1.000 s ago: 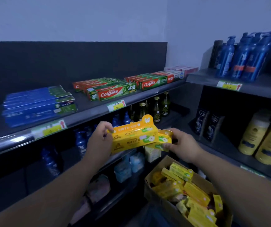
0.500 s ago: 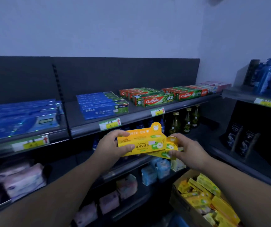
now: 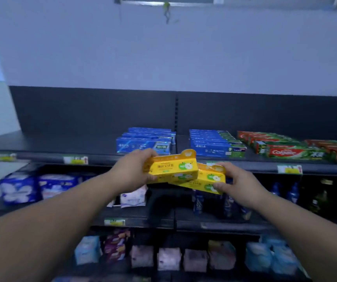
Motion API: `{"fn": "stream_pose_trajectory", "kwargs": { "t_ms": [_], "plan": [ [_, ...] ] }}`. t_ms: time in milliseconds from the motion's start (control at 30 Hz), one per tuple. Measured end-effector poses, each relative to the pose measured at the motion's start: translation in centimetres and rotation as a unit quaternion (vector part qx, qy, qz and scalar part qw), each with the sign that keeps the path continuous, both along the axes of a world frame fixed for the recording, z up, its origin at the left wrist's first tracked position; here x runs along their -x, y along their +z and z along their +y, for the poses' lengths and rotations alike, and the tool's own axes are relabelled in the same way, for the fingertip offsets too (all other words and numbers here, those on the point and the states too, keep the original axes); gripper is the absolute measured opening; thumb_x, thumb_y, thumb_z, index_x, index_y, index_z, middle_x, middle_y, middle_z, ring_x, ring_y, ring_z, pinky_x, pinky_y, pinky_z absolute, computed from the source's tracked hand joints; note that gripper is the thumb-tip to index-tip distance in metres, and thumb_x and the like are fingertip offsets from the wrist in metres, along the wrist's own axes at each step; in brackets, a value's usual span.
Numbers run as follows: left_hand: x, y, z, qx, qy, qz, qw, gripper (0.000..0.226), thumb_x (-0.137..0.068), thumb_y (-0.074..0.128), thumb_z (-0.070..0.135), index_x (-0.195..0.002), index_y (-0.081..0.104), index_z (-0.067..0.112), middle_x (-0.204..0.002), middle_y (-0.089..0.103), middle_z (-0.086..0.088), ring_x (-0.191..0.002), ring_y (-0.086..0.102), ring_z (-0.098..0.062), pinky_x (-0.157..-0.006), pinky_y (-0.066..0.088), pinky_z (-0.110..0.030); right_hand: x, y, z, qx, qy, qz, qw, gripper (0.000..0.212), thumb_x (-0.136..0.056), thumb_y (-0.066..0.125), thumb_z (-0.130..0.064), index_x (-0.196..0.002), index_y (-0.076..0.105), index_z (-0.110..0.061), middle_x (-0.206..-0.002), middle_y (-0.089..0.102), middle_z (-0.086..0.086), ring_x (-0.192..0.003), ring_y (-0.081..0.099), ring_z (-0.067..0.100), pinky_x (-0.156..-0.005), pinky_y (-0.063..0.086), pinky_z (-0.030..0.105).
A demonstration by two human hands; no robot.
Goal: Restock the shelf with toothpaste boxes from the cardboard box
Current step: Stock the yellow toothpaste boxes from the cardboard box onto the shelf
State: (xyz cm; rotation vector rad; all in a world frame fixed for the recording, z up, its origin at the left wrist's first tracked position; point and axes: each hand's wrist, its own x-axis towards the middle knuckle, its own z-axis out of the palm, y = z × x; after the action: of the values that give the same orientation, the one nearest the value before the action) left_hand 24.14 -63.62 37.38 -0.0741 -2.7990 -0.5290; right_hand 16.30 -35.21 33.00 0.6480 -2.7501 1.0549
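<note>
The left hand (image 3: 131, 173) grips one yellow toothpaste box (image 3: 172, 169) by its end, fingers curled. The right hand (image 3: 239, 185) likewise holds a second box (image 3: 207, 180). Both are level with the top shelf (image 3: 57, 144), probably bound for its bare left end.

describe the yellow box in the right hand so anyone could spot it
Find the top shelf with blue toothpaste rows; two hands reach before its edge. The grip of the right hand holds the tilted yellow box, lower than the level yellow box in the left hand, which hides its left end.
</note>
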Motion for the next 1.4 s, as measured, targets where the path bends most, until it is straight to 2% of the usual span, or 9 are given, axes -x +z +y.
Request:
{"fn": "stream_pose_trajectory", "kwargs": {
  "t_ms": [167, 367, 533, 700, 833, 933, 1100, 1267, 1400],
  "plan": [
    [-5.3, 2.6, -7.6, 0.016, 0.128, 0.036, 0.991, 0.054, -0.079, 0.076, 0.028, -0.125, 0.048, 0.029, -0.118, 0.056, -0.005, -0.104, 0.055, -0.025, -0.079, 0.040, -0.028, -0.2, 2.2, -6.1, -0.013, 0.059, 0.032, 0.998, 0.042, -0.085, 0.073, -0.033, -0.110, 0.045, -0.053, -0.102, 0.067, -0.011, -0.095, 0.064, 0.014, -0.083, 0.051, 0.034],
    [-10.8, 6.1, -17.0, 0.034, 0.230, 0.064, 0.970, 0.051, -0.080, 0.075, 0.024, -0.124, 0.049, 0.026, -0.117, 0.058, -0.007, -0.096, 0.056, -0.025, -0.078, 0.043, -0.031, -0.9, 5.4, -16.1, -0.015, 0.108, 0.077, 0.991, 0.047, -0.082, 0.075, -0.031, -0.124, 0.054, -0.037, -0.100, 0.069, -0.006, -0.093, 0.063, 0.016, -0.083, 0.045, 0.027],
    [-13.4, 6.5, -25.1, 0.009, 0.273, 0.066, 0.960, 0.053, -0.082, 0.074, 0.024, -0.126, 0.045, 0.026, -0.114, 0.054, -0.002, -0.087, 0.052, -0.019, -0.068, 0.045, -0.030, -1.8, 6.8, -25.6, 0.002, 0.146, 0.085, 0.986, 0.043, -0.081, 0.076, -0.025, -0.116, 0.054, -0.038, -0.103, 0.067, -0.008, -0.096, 0.063, 0.015, -0.081, 0.045, 0.028],
    [-14.1, 6.3, -33.0, 0.006, 0.283, 0.058, 0.957, 0.053, -0.082, 0.074, 0.024, -0.126, 0.045, 0.026, -0.115, 0.053, -0.002, -0.090, 0.052, -0.019, -0.070, 0.048, -0.031, -2.1, 7.3, -34.9, -0.010, 0.153, 0.098, 0.983, 0.043, -0.082, 0.075, -0.025, -0.119, 0.055, -0.034, -0.107, 0.063, -0.002, -0.091, 0.059, 0.018, -0.075, 0.038, 0.027],
    [-13.3, 6.3, -38.5, 0.007, 0.292, 0.051, 0.955, 0.052, -0.081, 0.074, 0.025, -0.125, 0.046, 0.027, -0.114, 0.053, -0.002, -0.087, 0.055, -0.020, -0.071, 0.053, -0.034, -1.3, 7.0, -40.2, -0.013, 0.152, 0.093, 0.984, 0.042, -0.083, 0.074, -0.027, -0.120, 0.055, -0.031, -0.105, 0.062, 0.000, -0.093, 0.059, 0.019, -0.084, 0.046, 0.031],
    [-11.8, 6.4, -41.7, -0.004, 0.292, 0.050, 0.955, 0.051, -0.082, 0.074, 0.025, -0.125, 0.046, 0.026, -0.107, 0.049, 0.001, -0.084, 0.054, -0.018, -0.062, 0.045, -0.027, -0.2, 6.9, -43.0, -0.023, 0.145, 0.080, 0.986, 0.042, -0.085, 0.072, -0.028, -0.122, 0.054, -0.030, -0.105, 0.062, -0.001, -0.096, 0.059, 0.019, -0.086, 0.047, 0.032],
    [-8.2, 5.7, -46.0, 0.000, 0.288, 0.037, 0.957, 0.055, -0.082, 0.074, 0.026, -0.128, 0.044, 0.026, -0.110, 0.051, -0.001, -0.086, 0.053, -0.018, -0.065, 0.045, -0.028, 3.1, 7.1, -46.5, -0.032, 0.134, 0.069, 0.988, 0.040, -0.086, 0.072, -0.027, -0.122, 0.054, -0.032, -0.106, 0.062, -0.005, -0.095, 0.059, 0.015, -0.079, 0.042, 0.027],
    [-3.7, 5.3, -49.3, 0.008, 0.288, 0.037, 0.957, 0.056, -0.082, 0.073, 0.025, -0.130, 0.044, 0.025, -0.107, 0.047, 0.001, -0.091, 0.050, -0.017, -0.065, 0.039, -0.025, 7.4, 7.2, -49.9, -0.046, 0.133, 0.064, 0.988, 0.040, -0.086, 0.072, -0.027, -0.121, 0.053, -0.033, -0.109, 0.062, -0.005, -0.097, 0.061, 0.015, -0.080, 0.050, 0.029],
    [0.3, 5.6, -52.6, 0.010, 0.299, 0.039, 0.953, 0.055, -0.082, 0.073, 0.024, -0.129, 0.044, 0.025, -0.111, 0.051, -0.002, -0.090, 0.052, -0.018, -0.068, 0.043, -0.026, 11.5, 7.8, -52.7, -0.057, 0.141, 0.066, 0.986, 0.039, -0.086, 0.072, -0.026, -0.120, 0.054, -0.032, -0.108, 0.063, -0.006, -0.093, 0.064, 0.015, -0.080, 0.054, 0.030]
  ]
}}
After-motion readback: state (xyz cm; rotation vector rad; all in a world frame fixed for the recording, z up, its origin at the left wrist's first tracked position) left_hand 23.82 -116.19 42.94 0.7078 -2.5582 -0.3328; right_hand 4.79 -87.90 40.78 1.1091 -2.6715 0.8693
